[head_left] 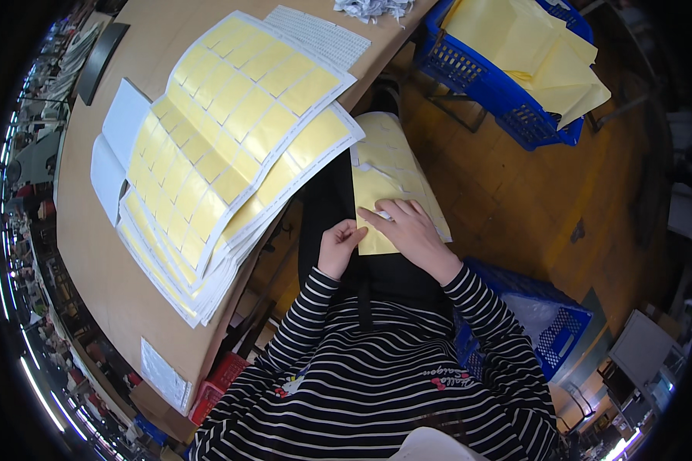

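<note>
A yellow backing sheet (392, 173) lies over my lap, with a few white paper bits and faint cut lines on it. At its near left corner, my left hand (341, 247) pinches the edge between thumb and fingers. My right hand (415, 237) rests on the sheet's near part, fingers bent. A small white piece (384, 216) shows between its fingers; the rest of that piece is hidden. To the left, a thick stack of yellow sheets with white borders (231, 100) lies on the table, its near edges curling up and overhanging the table edge.
The brown table (92, 230) fills the left side, with white scraps (373, 8) at its far edge and a clear plastic packet (164, 375) nearby. A blue basket (469, 65) of yellow sheets stands far right. Another blue crate (565, 338) is by my right arm, red baskets (227, 374) below left.
</note>
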Demonstrator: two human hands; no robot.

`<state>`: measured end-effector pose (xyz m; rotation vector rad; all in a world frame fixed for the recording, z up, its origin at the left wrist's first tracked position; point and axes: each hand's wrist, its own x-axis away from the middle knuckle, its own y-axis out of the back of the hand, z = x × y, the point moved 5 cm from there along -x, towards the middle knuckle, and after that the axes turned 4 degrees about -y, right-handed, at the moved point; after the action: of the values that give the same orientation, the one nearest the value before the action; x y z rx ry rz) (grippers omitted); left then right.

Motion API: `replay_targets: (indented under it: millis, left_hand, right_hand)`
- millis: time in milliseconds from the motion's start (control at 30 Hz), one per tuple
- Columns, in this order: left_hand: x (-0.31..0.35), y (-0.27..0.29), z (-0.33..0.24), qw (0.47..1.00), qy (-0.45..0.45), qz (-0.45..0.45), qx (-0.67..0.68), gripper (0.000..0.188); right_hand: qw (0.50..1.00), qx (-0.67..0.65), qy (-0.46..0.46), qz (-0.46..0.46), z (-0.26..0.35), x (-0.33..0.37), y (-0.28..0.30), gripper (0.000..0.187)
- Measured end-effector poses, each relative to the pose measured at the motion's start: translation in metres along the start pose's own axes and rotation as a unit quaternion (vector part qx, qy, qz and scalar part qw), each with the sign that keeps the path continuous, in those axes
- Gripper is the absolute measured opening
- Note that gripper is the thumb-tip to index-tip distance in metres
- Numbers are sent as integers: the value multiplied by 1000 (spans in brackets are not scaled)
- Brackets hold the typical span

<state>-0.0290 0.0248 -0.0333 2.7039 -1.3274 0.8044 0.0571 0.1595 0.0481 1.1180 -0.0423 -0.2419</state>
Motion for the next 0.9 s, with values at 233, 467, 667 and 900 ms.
replay_targets:
  millis: [233, 467, 667, 900]
  left_hand:
    - [2, 3, 1, 1000, 28, -6, 8, 7]
    - [5, -1, -4, 1000, -10, 1, -6, 13]
    - [8, 15, 9, 999, 32, -12, 20, 13]
    - [15, 31, 11, 999, 36, -18, 13, 14]
  right_hand:
    - [999, -24, 23, 7, -1, -4, -1, 29]
    - [989, -134, -53, -34, -13, 7, 5, 16]
    - [752, -593, -238, -162, -88, 30, 10, 9]
    - [547, -633, -298, -459, -163, 96, 84, 32]
